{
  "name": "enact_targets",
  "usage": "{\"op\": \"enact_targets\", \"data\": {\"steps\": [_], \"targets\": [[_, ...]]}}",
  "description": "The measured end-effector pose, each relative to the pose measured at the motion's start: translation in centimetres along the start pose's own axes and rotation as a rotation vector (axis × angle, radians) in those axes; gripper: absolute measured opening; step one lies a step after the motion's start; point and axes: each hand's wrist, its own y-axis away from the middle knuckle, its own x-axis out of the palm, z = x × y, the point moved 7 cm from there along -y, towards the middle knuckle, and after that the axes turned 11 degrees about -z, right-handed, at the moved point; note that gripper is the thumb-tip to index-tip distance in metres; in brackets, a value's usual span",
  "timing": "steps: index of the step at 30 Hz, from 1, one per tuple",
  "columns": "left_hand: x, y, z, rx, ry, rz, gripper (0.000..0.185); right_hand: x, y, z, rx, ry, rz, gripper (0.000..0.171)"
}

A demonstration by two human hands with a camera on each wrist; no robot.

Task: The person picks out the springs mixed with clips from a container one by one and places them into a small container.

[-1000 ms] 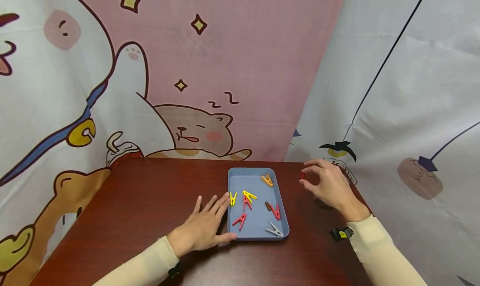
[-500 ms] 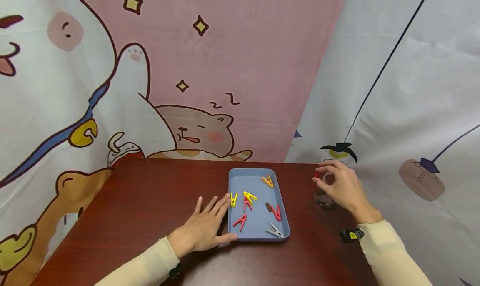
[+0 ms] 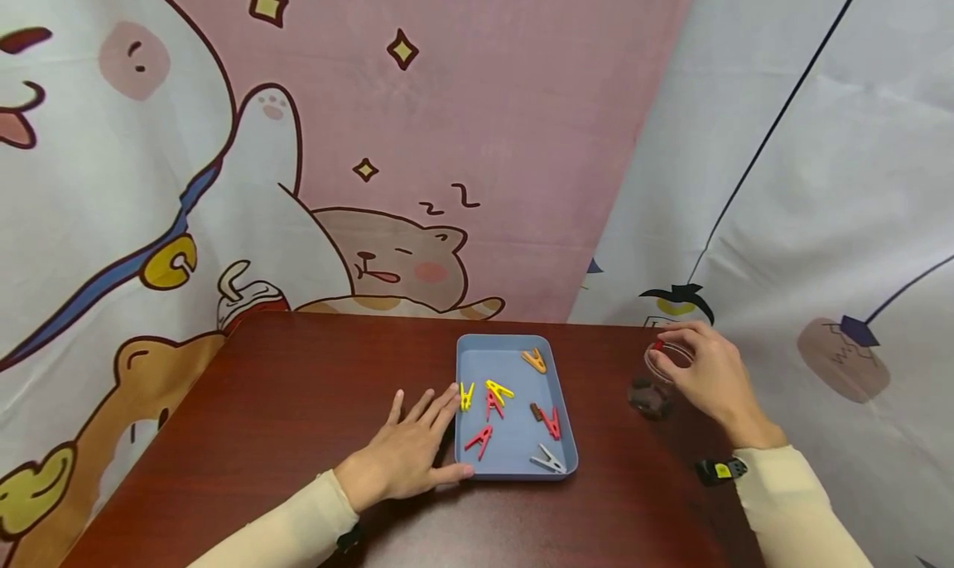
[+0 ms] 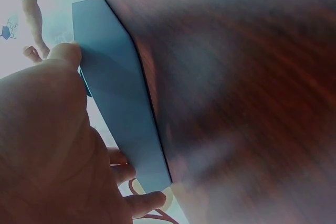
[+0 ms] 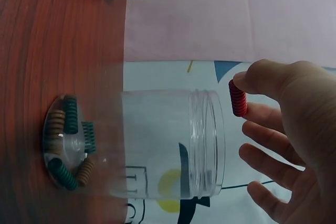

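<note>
Between thumb and index finger, my right hand (image 3: pixel 711 377) pinches a small red coil spring (image 5: pixel 238 98). It is held just off the mouth of a clear plastic jar (image 5: pixel 157 140), which stands upright on the table without a lid. Several green and brown springs (image 5: pixel 63 174) lie at the jar's bottom. My left hand (image 3: pixel 402 452) lies spread with straight fingers along the left side of a blue tray (image 3: pixel 514 475). In the left wrist view its thumb and fingertips touch the tray's wall (image 4: pixel 110 77).
Inside the tray are yellow clothespins (image 3: pixel 498 391), red clothespins (image 3: pixel 480 441), an orange clothespin (image 3: pixel 533 359), a grey clothespin (image 3: pixel 548 459) and a brown spring (image 3: pixel 536 411). A printed cloth (image 3: pixel 522 137) hangs behind the dark red-brown table (image 3: pixel 335 369).
My right hand has moved right with the red spring, from beside the tray to the jar's mouth. The left hand has stayed at the tray.
</note>
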Motion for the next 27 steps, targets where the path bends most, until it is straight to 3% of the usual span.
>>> {"op": "enact_targets", "data": {"steps": [27], "targets": [[-0.1, 0.1, 0.0, 0.0, 0.001, 0.009, 0.112, 0.8, 1.2, -2.4, 0.105, -0.009, 0.061, 0.032]]}}
